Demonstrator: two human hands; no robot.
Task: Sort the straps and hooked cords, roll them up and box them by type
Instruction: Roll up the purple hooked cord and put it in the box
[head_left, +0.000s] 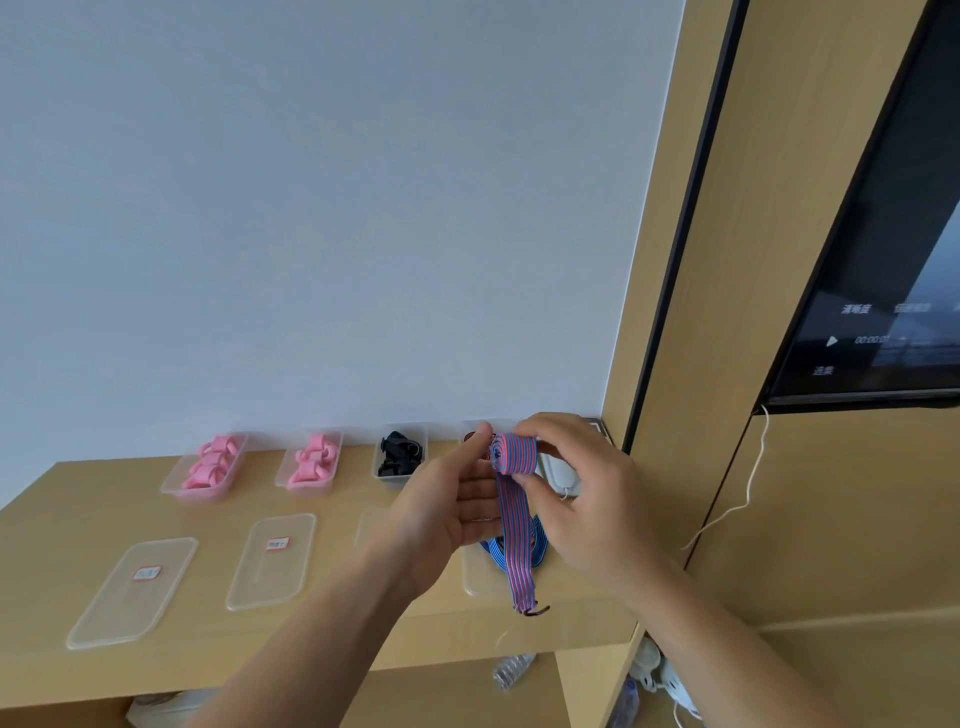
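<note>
The right hand (582, 499) grips a tight roll (514, 453) of red-and-blue striped cord between thumb and curled fingers, held up above the far right of the desk (62, 545). The left hand (452, 512) is beside it, palm up and fingers mostly straight, with the thumb tip touching the roll's spiral end face. From the roll the unrolled tail (517, 551) hangs straight down between the two hands, ending in a dark hook (535, 611) just past the desk's front edge. Behind the tail, more striped cord (bluer in tone) lies looped on a clear lid (480, 584) — how it joins the tail cannot be told. Along the wall stand four clear boxes: two hold pink rolls (210, 462) (311, 460), a third holds black straps (397, 453), and the fourth (470, 434) is largely hidden by the hands, with only a bit of dark red showing inside. In front of them lie more lids, two with red-bordered labels (147, 573) (277, 543). A dark screen (883, 291) hangs on the wood panel to the right — a white cable (737, 499) trails below it.
</note>
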